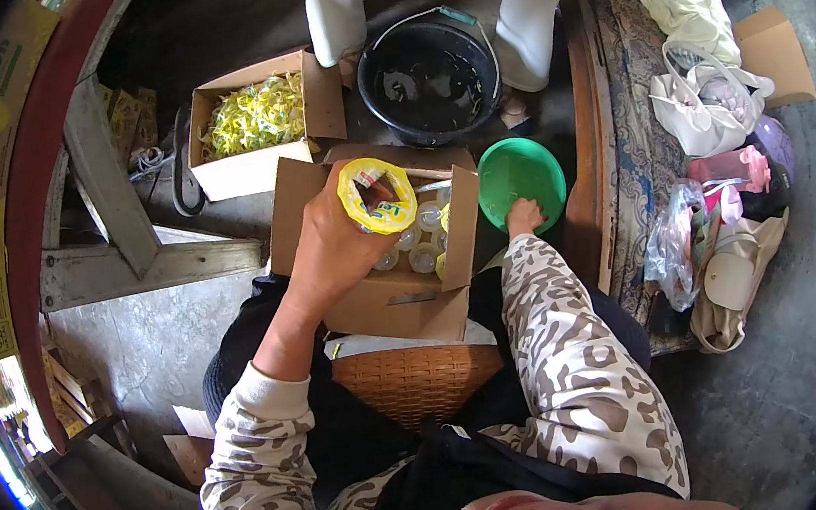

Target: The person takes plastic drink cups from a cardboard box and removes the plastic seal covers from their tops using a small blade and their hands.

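Note:
My left hand [323, 232] is wrapped round a round container with a yellow printed wrapper [397, 218], its dark middle facing up towards me. This container is held above an open cardboard box [385, 316] between my knees. Inside that box stand several clear round containers [422, 257], a few with yellow on them. My right hand [524, 216] reaches down into a green plastic bowl [502, 166] to the right of the box. Its fingers look curled together near the bowl's bottom; whatever they may hold is hidden.
Beyond the box, a black bucket [434, 131] holds dark liquid, near another person's legs [532, 14]. A carton [219, 183] of yellow strips stands at the back left. Wooden beams [153, 269] border the left. Bags [732, 268] lie on a patterned bench [630, 129] at the right.

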A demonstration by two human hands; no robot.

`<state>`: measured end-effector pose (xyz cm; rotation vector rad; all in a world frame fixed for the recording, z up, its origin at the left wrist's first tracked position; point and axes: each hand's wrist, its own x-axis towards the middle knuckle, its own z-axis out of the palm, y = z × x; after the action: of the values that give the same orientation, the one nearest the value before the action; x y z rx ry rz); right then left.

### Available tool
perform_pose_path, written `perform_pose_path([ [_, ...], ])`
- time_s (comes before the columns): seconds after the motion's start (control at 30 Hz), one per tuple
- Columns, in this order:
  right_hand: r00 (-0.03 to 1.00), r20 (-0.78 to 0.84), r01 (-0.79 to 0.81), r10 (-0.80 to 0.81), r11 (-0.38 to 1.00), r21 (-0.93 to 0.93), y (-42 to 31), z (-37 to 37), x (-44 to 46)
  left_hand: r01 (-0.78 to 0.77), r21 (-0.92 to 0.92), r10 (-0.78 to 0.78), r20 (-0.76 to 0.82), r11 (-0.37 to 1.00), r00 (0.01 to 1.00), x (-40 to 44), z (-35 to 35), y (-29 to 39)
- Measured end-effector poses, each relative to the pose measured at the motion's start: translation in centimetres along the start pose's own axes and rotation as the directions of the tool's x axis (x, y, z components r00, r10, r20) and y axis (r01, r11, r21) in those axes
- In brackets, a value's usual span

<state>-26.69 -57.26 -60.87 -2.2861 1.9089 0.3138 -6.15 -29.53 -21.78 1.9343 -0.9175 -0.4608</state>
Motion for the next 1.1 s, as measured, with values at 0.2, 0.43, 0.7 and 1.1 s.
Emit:
perform_pose_path([
  [0.2, 0.996, 0.051, -0.082, 0.076, 0.990, 0.112, -0.1, 1.1, 0.4, -0.002, -0.028, 0.001, -0.005, 1.000, 1.000, 0.0, 0.9, -0.6],
  [0.43, 0.998, 0.054, 0.002, -0.009, 0.991, 0.137, 0.4, 1.2, 0.6, -0.028, 0.020, 0.028, 0.014, 0.999, 1.000, -0.1, 0.8, -0.2],
  [0.7, 0.982, 0.094, -0.186, 0.162, 0.901, 0.392, 0.7, -0.7, 1.7, 0.001, 0.030, -0.002, 0.028, 1.000, 1.000, -0.2, 0.7, -0.2],
  [1.1, 0.968, 0.070, 0.185, -0.240, 0.876, 0.446, -2.7, 1.2, 1.1, 0.002, 0.058, -0.004, 0.038, 0.998, 0.999, 0.0, 1.1, -0.6],
])
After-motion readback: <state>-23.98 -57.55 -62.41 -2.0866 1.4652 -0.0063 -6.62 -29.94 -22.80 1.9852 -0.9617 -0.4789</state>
